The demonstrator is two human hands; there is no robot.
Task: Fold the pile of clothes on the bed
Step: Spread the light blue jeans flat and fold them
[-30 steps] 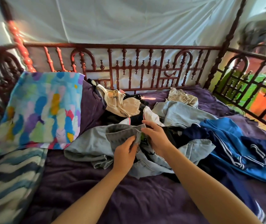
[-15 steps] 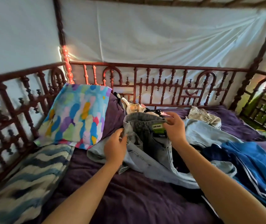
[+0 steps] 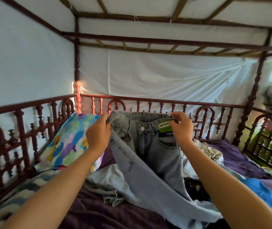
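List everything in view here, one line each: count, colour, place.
jeans: one, light blue-grey, held up at centre, legs trailing onto the bed
tag: one, green and black, on the jeans' waistband
pillow: one, multicoloured, left side of the bed
striped cloth: one, blue and white, lower left
blue garment: one, blue, lower right on the bed
pale garment: one, off-white, behind the right forearm
sheet: one, purple, covering the bed
rail: one, dark red wood, around the bed
left hand: one, grips the waistband's left end
right hand: one, pinches the waistband's right end

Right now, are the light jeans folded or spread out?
Unfolded: the left hand and right hand hold the jeans by the waistband, legs trailing onto the bed.
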